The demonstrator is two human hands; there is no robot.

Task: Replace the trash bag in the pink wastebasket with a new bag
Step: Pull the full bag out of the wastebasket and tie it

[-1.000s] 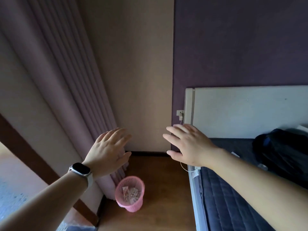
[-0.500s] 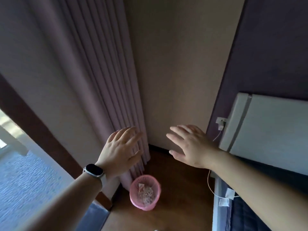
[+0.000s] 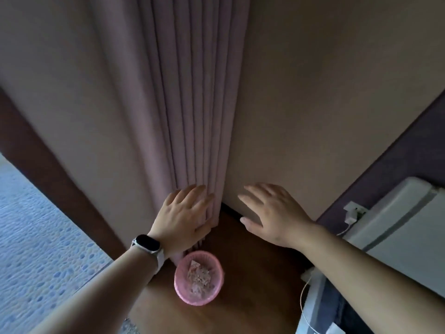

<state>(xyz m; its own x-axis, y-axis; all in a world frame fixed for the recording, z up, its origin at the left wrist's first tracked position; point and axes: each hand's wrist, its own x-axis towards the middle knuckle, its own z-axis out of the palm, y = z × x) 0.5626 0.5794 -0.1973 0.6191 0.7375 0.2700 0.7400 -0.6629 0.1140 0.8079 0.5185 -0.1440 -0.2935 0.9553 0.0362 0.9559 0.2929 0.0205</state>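
Basket (image 3: 199, 277) on the floor, near, at the curtain (image 3: 192, 116) foot. Our 2 hands, left (image 3: 184, 219) and right (image 3: 274, 215), spread flat, holding nothing. We judge it light, thin, flexible mesh; grip the rim.

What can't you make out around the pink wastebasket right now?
Head view only:
- Pink wastebasket: whether a bag lines it; its contents are too blurred to tell apart.
- Its far left rim: hidden behind the left hand's wrist and smartwatch.
- New bag: none in view.
- Bed: cut off by the right edge and covered by the right hand's forearm.
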